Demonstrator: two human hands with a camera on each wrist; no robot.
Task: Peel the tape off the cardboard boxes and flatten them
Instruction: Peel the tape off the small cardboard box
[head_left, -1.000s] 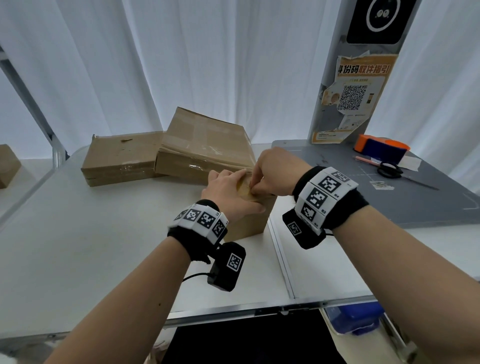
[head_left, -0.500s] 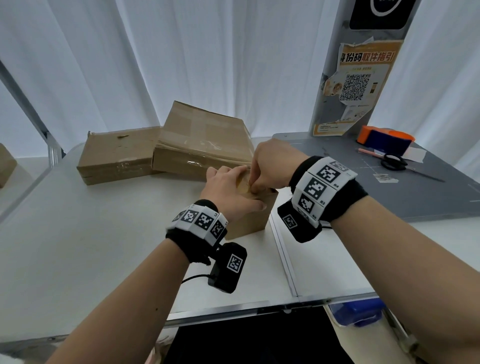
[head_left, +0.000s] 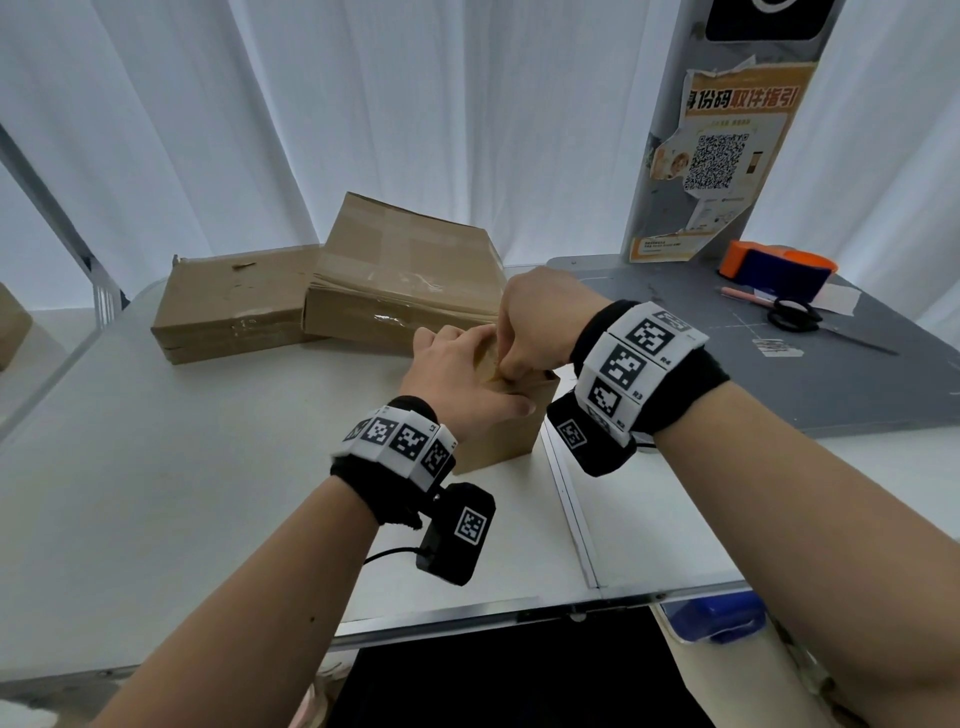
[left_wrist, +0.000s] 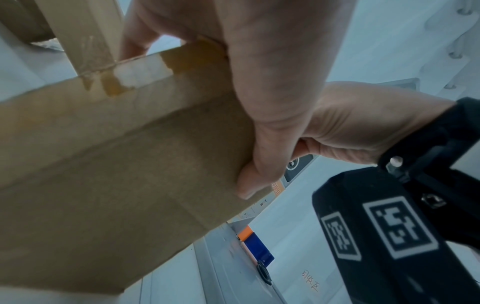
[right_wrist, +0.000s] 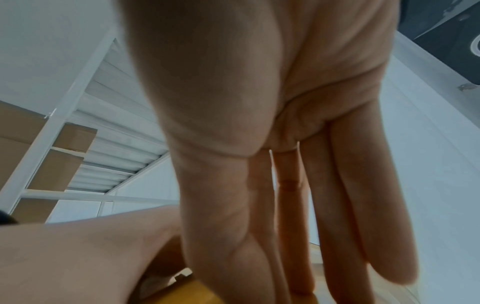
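A small cardboard box (head_left: 506, 436) stands on the white surface (head_left: 156, 493), near the front edge and just beside the seam between two panels. The left hand (head_left: 457, 379) lies over the top of this box and grips it; in the left wrist view the thumb (left_wrist: 262, 164) presses on the near side wall while the other fingers curl over the far edge. The right hand (head_left: 535, 322) comes from above, with its fingertips bunched together on the top of the box, just beside the left hand's fingers. It looks like a pinch on the yellowish tape (left_wrist: 192, 57) at the top edge, but I cannot tell for sure, because the contact point is hidden and the right wrist view is blurred. Behind the small box, two larger flat cardboard boxes lie on the surface: one (head_left: 234, 306) on the left, and one (head_left: 410, 270) that leans with its left side on the first. On the right there is a grey mat (head_left: 831, 374) with black scissors (head_left: 795, 314), a pink pen (head_left: 743, 295) and an orange and blue tape dispenser (head_left: 776, 267).
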